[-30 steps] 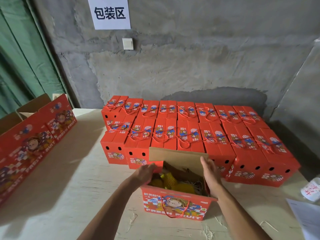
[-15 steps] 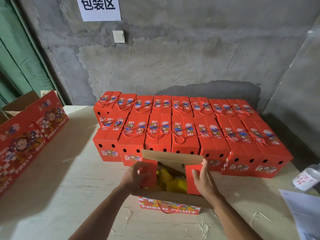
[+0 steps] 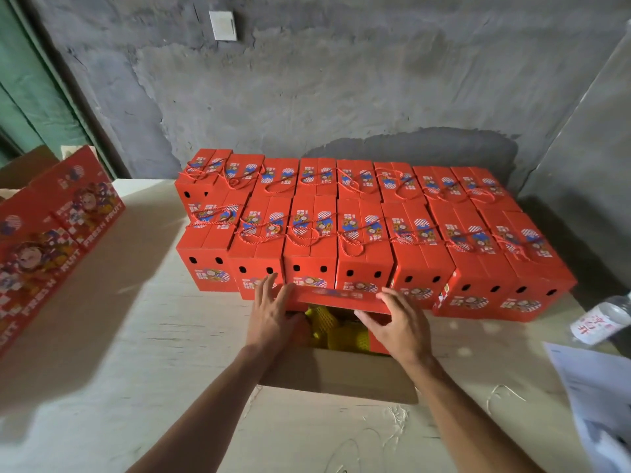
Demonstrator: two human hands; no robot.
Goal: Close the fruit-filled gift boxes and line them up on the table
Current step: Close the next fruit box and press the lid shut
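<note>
Two hands are laid on an open gift box (image 3: 338, 367) at the near middle of the desk (image 3: 136, 336), just in front of the rows of closed red boxes (image 3: 362, 230). The left hand (image 3: 271, 314) is spread flat, its fingers straight along the box's left side and reaching the red far flap (image 3: 338, 298). The right hand (image 3: 397, 322) is placed over the right side, its fingers bent lightly on that flap's edge; whether the flap is pinched cannot be told. Between the hands, yellow fruit in foam netting (image 3: 331, 327) is partly seen, the rest being covered by flap and hands. The plain brown near flap (image 3: 341, 373) is folded outward toward the viewer, so the box's front is hidden. At the left, flattened cartons (image 3: 58, 240) are cut off by the frame; "FRESH FRUIT" can be read on them. At the right edge a bottle (image 3: 604, 319) with a red-lettered label too blurred to read is partly cropped, as are the papers (image 3: 601, 397) beside it. Small print on the closed boxes cannot be made out.
</note>
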